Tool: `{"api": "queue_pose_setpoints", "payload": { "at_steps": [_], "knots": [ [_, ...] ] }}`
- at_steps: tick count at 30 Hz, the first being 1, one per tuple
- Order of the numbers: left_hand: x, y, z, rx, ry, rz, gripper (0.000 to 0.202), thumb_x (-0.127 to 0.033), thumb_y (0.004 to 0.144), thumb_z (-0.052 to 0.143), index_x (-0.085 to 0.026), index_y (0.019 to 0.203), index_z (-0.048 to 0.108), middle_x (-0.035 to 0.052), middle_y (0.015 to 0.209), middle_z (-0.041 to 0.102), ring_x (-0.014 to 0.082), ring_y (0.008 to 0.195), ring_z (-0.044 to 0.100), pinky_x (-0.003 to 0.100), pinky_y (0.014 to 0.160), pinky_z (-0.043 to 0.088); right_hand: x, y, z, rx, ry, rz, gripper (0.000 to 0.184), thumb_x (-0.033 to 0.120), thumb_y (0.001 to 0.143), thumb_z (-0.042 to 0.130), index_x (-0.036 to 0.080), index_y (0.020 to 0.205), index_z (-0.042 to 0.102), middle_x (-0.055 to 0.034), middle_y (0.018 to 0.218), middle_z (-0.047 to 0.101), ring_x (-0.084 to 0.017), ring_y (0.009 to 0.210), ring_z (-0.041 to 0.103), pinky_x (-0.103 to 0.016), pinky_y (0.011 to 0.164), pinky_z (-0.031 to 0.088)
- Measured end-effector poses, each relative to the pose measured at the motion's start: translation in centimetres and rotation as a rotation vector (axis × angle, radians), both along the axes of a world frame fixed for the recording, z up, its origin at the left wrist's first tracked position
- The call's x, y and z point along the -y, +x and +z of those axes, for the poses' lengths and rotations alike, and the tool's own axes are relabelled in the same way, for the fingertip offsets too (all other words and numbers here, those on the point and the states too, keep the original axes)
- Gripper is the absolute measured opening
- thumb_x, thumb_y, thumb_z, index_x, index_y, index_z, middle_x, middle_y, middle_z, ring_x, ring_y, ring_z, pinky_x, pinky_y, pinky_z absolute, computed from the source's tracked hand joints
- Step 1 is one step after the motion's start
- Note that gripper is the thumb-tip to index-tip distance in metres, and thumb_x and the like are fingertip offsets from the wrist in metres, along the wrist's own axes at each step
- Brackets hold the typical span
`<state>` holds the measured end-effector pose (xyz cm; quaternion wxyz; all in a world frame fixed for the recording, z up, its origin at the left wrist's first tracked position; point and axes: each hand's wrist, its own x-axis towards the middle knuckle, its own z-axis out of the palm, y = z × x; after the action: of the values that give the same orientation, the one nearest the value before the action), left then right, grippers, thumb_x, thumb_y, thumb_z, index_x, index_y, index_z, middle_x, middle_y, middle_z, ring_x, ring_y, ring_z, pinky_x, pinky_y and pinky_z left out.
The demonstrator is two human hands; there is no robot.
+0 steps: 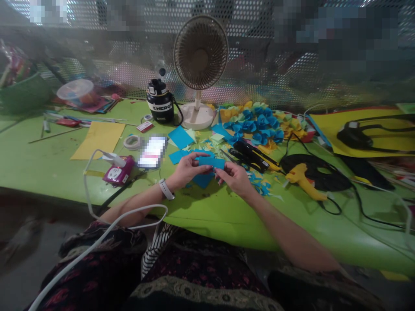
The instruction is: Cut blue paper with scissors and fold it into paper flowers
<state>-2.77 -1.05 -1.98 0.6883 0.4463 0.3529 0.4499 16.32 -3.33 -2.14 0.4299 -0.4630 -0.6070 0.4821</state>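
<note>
My left hand (188, 169) and my right hand (235, 178) both pinch a folded strip of blue paper (210, 163) above the green table (52, 168). A larger blue paper sheet (203, 179) lies under my hands, partly hidden by them. A blue paper square (180, 137) rests beyond my left hand. Past my right hand are a heap of blue paper flowers (256, 125) and scattered paper scraps (259, 188). A white watch band (166, 189) circles my left wrist.
A black-and-yellow tool (256, 156) and a corded yellow hot glue gun (304, 181) lie to the right. To the left are a blurred phone (152, 151), a pink charger (119, 170) with a white cable, and a tape roll (132, 142). A desk fan (200, 65) and black bottle (160, 101) stand behind.
</note>
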Motion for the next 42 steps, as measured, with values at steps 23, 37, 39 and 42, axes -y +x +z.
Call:
{"api": "queue_pose_setpoints", "payload": {
  "at_steps": [23,37,39,42],
  "knots": [
    [-0.6,-1.0,0.6,-0.185,0.037,-0.205,0.068,-0.022,0.070,0.085,-0.008,0.129,0.056,0.0050,0.075,0.074,0.0188,0.073,0.074,0.033,0.077,0.062,0.1,0.4,1.0,-0.090,-0.179,0.106,0.031,0.043,0.067,0.078,0.017,0.075,0.064,0.0000,0.060,0.067,-0.011,0.046,0.058,-0.024,0.047,0.050],
    [-1.1,-1.8,1.4,-0.254,0.100,-0.186,0.062,-0.022,0.073,0.083,-0.011,0.128,0.058,-0.0046,0.059,0.061,0.0180,0.072,0.073,0.030,0.073,0.060,-0.8,1.6,1.9,-0.046,-0.192,0.162,0.031,0.042,0.067,0.079,0.017,0.063,0.062,-0.0029,0.066,0.072,-0.008,0.042,0.057,-0.022,0.043,0.049],
    [-1.0,-1.8,1.3,-0.277,0.129,-0.186,0.066,-0.023,0.070,0.085,-0.013,0.130,0.058,-0.0025,0.063,0.064,0.0167,0.070,0.071,0.028,0.071,0.060,-0.7,1.5,1.8,-0.052,-0.196,0.168,0.030,0.041,0.068,0.078,0.017,0.064,0.062,-0.0028,0.067,0.072,-0.008,0.042,0.057,-0.022,0.044,0.049],
    [-0.9,-1.6,1.0,-0.304,0.146,-0.181,0.070,-0.024,0.067,0.087,-0.014,0.131,0.059,0.0004,0.069,0.068,0.0160,0.069,0.069,0.028,0.068,0.059,-0.5,1.2,1.7,-0.038,-0.185,0.182,0.029,0.041,0.070,0.077,0.017,0.065,0.062,-0.0025,0.067,0.072,-0.008,0.043,0.057,-0.022,0.044,0.050]
  ]
}}
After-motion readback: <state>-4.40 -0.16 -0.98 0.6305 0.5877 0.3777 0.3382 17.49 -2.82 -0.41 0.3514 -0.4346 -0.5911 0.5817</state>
